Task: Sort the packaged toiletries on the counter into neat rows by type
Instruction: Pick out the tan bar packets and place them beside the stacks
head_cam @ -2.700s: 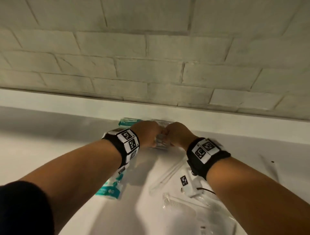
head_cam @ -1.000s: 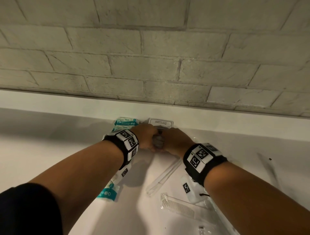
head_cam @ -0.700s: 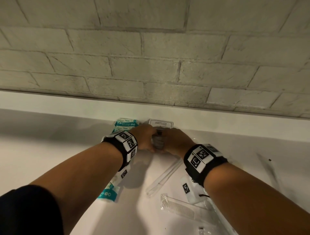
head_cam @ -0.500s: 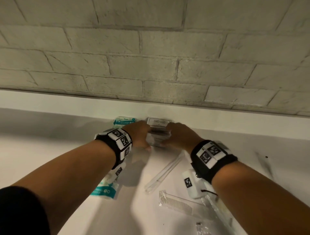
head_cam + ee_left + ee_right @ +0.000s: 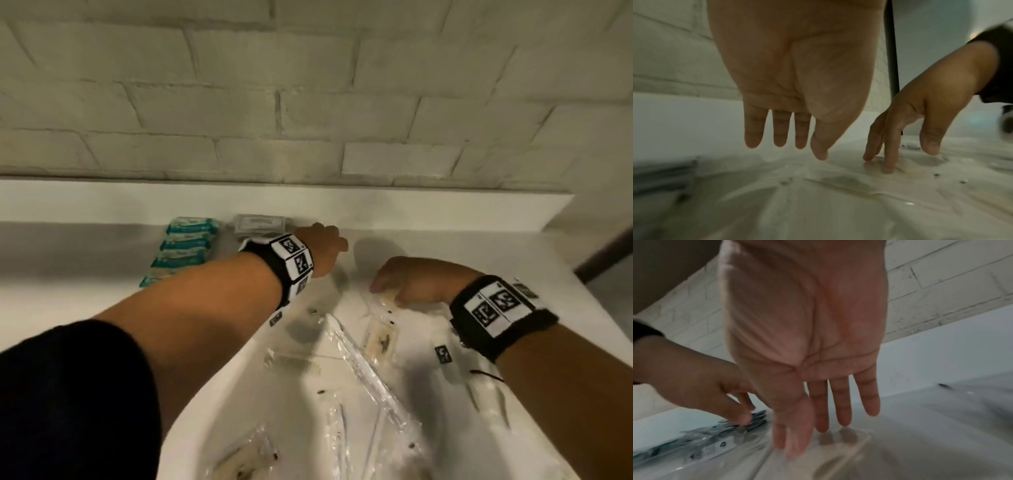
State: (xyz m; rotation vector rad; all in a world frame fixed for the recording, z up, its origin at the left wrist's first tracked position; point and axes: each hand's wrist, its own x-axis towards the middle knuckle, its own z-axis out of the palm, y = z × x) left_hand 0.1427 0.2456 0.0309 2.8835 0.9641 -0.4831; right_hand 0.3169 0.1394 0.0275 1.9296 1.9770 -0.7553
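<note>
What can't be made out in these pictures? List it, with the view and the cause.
- Print on the grey packets: head view, too small.
- Rest of that grey stack: head view, hidden by the left hand and wrist.
- Contents of the clear packets: all views, glare and blur.
- What the right hand fingertips touch: wrist views, blurred.

The left hand (image 5: 322, 251) and right hand (image 5: 416, 279) no longer meet over the stack of grey packets (image 5: 259, 225) at the backsplash; they are apart, and the stack stands uncovered; the left hand hangs with straight fingers just right of that stack, holding nothing; the right hand is further right and nearer, its fingertips (image 5: 887, 168) pressing a clear-wrapped beige packet (image 5: 388, 298) on the counter (image 5: 85, 274); the row of teal packets (image 5: 183, 250) shows in full; the head view now takes in more loose clear wrappers in front.
</note>
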